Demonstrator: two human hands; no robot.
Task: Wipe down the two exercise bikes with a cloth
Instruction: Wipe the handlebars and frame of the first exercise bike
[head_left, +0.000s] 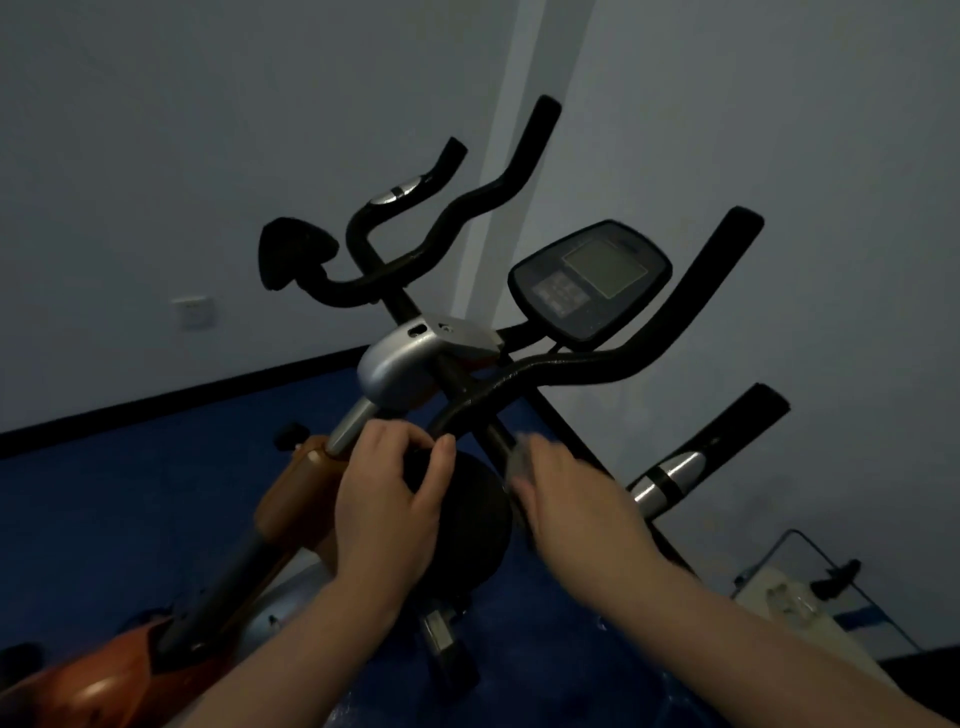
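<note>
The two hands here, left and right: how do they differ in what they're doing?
The left hand looks sharp and rests on a round black pad, fingers curled over its upper edge. The right hand is motion-blurred beside the black post, with a pale grey cloth at its fingertips. Whether it grips the cloth is too blurred to tell. Both are bare and reach forward at the same bike, below its console.

A small, dim exercise room. Two exercise bikes stand close together: an orange-framed bike (291, 499) and a black bike (566, 374) with a console display (589, 283) on curved handlebars. Blue flooring (130, 493) meets plain pale walls (208, 130) along a black skirting strip (171, 400), with a wall socket (193, 312).
</note>
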